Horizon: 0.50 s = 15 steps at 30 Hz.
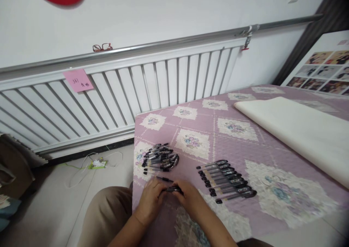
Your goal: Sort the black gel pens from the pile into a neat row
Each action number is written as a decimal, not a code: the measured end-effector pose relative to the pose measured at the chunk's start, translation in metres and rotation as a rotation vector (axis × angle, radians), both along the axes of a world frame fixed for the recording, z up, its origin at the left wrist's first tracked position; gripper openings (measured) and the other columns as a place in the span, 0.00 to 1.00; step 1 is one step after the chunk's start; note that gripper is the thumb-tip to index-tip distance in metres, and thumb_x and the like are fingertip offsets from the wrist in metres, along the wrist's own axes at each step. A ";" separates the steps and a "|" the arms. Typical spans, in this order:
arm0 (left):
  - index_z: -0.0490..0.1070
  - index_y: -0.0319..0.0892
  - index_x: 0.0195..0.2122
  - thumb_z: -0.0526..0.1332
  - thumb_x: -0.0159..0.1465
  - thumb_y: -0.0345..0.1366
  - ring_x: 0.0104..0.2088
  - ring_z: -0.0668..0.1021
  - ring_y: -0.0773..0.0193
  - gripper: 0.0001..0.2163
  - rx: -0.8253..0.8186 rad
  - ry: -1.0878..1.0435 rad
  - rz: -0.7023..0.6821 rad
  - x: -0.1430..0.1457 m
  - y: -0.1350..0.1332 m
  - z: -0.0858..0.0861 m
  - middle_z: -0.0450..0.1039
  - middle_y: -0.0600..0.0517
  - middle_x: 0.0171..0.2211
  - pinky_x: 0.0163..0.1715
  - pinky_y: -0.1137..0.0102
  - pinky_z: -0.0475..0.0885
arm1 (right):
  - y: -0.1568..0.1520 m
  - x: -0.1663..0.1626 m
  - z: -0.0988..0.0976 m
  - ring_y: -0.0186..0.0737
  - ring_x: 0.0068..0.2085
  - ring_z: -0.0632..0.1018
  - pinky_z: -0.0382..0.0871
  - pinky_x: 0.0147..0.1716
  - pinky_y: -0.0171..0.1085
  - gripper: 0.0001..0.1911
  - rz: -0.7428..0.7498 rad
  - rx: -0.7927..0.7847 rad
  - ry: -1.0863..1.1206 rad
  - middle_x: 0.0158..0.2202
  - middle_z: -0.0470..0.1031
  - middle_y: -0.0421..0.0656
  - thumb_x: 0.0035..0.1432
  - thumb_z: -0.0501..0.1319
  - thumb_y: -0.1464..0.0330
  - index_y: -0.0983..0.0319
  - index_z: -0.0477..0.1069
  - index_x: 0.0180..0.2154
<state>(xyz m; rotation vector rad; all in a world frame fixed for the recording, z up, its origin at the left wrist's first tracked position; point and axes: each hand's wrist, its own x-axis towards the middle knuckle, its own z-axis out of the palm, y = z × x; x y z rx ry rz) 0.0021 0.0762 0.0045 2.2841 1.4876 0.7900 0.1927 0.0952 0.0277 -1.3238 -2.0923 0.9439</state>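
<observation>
My left hand (pixel 151 198) and my right hand (pixel 189 198) meet at the near edge of a bed covered in a purple flowered sheet (pixel 240 145). Together their pinched fingers hold a black pen (pixel 172 189) level between them. A second pen (pixel 164 179) lies just beyond my left hand. Further back on the left sits a loose heap of black pens (pixel 159 157). To the right of my hands, several pens lie in a neat slanted row (pixel 226 180).
A rolled cream cloth (pixel 300 130) lies across the bed's right side. A white radiator (pixel 109 98) with a pink note (pixel 78 80) lines the wall. Cables and a green item (pixel 97 163) lie on the floor. My knee (pixel 106 210) shows at lower left.
</observation>
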 end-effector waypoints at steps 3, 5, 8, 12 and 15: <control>0.72 0.46 0.38 0.58 0.62 0.31 0.40 0.72 0.58 0.06 0.014 0.020 0.010 0.000 -0.001 -0.001 0.73 0.51 0.35 0.41 0.63 0.66 | 0.000 -0.001 0.000 0.45 0.40 0.75 0.64 0.39 0.39 0.11 0.006 0.001 -0.019 0.37 0.77 0.44 0.54 0.54 0.70 0.60 0.72 0.38; 0.72 0.45 0.37 0.58 0.62 0.31 0.40 0.72 0.58 0.05 0.025 0.038 0.021 0.000 -0.001 -0.002 0.72 0.50 0.34 0.41 0.62 0.67 | 0.000 -0.002 -0.001 0.45 0.40 0.75 0.64 0.39 0.39 0.11 0.008 0.003 -0.027 0.37 0.77 0.44 0.54 0.54 0.69 0.60 0.72 0.38; 0.72 0.45 0.36 0.58 0.62 0.31 0.40 0.72 0.57 0.05 0.035 0.058 0.026 0.001 -0.002 -0.003 0.72 0.50 0.35 0.40 0.62 0.67 | 0.000 -0.003 -0.002 0.46 0.40 0.75 0.64 0.40 0.40 0.11 0.008 0.008 -0.039 0.38 0.77 0.46 0.54 0.55 0.69 0.61 0.72 0.38; 0.72 0.45 0.39 0.57 0.62 0.31 0.40 0.72 0.57 0.07 0.042 0.060 0.013 0.001 -0.003 -0.002 0.72 0.49 0.36 0.41 0.62 0.68 | 0.000 -0.005 -0.006 0.46 0.40 0.75 0.65 0.41 0.41 0.11 -0.011 -0.001 -0.012 0.38 0.77 0.46 0.53 0.55 0.70 0.61 0.72 0.38; 0.70 0.46 0.43 0.57 0.62 0.31 0.42 0.73 0.57 0.09 0.055 0.037 0.003 0.002 -0.004 0.000 0.72 0.49 0.39 0.43 0.61 0.68 | 0.001 -0.001 -0.004 0.45 0.41 0.75 0.65 0.41 0.40 0.11 -0.034 -0.022 0.067 0.38 0.77 0.45 0.52 0.55 0.70 0.61 0.72 0.38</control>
